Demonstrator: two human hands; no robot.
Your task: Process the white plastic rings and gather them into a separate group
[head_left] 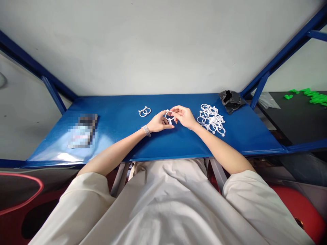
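A white ring [166, 117] with small knobs is held up between my two hands, above the middle of the blue table. My left hand [157, 123], with a beaded bracelet at the wrist, closes on its left and lower side. On the upper right side, the fingers of my right hand [183, 116] pinch the same ring. Left of my hands, a pair of white rings [144, 111] lies overlapping on the table. A loose pile of similar white rings [213, 119] lies just right of my right hand.
A crumpled black plastic bag [231, 101] lies at the back right of the blue table [114, 105]. A blurred flat item [83, 131] is at the left. Blue frame bars rise on both sides. Bright green pieces [313, 96] lie on a dark surface at far right.
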